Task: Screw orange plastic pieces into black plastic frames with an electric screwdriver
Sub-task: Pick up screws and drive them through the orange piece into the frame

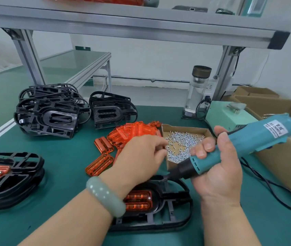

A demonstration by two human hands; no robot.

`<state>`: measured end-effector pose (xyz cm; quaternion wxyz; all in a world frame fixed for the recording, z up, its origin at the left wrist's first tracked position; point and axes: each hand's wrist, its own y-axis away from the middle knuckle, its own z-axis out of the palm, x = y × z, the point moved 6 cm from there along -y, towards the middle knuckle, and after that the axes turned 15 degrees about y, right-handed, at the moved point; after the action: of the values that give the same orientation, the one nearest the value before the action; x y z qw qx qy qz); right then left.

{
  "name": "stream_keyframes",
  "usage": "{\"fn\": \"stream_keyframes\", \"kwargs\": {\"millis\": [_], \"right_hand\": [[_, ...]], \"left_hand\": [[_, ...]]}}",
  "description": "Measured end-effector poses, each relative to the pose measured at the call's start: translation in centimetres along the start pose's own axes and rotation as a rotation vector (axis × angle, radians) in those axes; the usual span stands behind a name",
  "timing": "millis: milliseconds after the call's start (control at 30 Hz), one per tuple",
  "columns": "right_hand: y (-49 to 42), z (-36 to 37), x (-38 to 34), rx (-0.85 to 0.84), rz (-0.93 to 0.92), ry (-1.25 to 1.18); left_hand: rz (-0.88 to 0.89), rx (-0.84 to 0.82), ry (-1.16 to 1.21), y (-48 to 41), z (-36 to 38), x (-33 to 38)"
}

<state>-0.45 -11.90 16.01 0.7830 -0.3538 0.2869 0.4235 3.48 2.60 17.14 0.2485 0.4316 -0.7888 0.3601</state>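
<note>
While my right hand grips the teal electric screwdriver, its fingers wrapped round the barrel and the bit slanting down towards the work, my left hand is at the near edge of the cardboard tray of small silver screws. My left hand curls at the heap with the tips turned away from me, so I cannot tell whether it pinches a screw.

The black frame I am working on lies flat on the green desk right in front of me, partly under my left wrist, with an orange piece seated in its middle opening. One screw head shines at the right end of that piece; the other end is hidden by my wrist. I judge this to be the fetching step: getting a screw for this frame.

Next, the screw must stand upright in a free hole of the orange piece. The bit must then come down square on its head while my left hand steadies the frame. The screws are tiny, so a sure pinch matters.

Spare orange pieces lie heaped just left of the tray, and bare black frames are stacked at the far left. At my near left is a stack of frames whose top one already carries an orange insert.
</note>
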Motion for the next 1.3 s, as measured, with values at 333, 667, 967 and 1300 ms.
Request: {"fn": "stream_keyframes", "kwargs": {"millis": [333,667,967,1300], "right_hand": [[-0.7,-1.7,-0.3,0.076,-0.044,0.071],[-0.7,-1.6,-0.1,0.096,-0.039,0.086],[-0.7,-1.6,0.3,0.074,-0.017,0.061],[-0.2,-1.1,1.5,0.131,0.067,0.007]], "left_hand": [[-0.002,-0.419,-0.426,-6.8,6.7,-0.9],[0.041,-0.427,-0.579,-6.5,7.8,0.5],[-0.065,-0.213,0.011,-6.3,5.7,-0.4],[-0.311,-0.002,0.522,-5.5,3.9,-2.0]]}}
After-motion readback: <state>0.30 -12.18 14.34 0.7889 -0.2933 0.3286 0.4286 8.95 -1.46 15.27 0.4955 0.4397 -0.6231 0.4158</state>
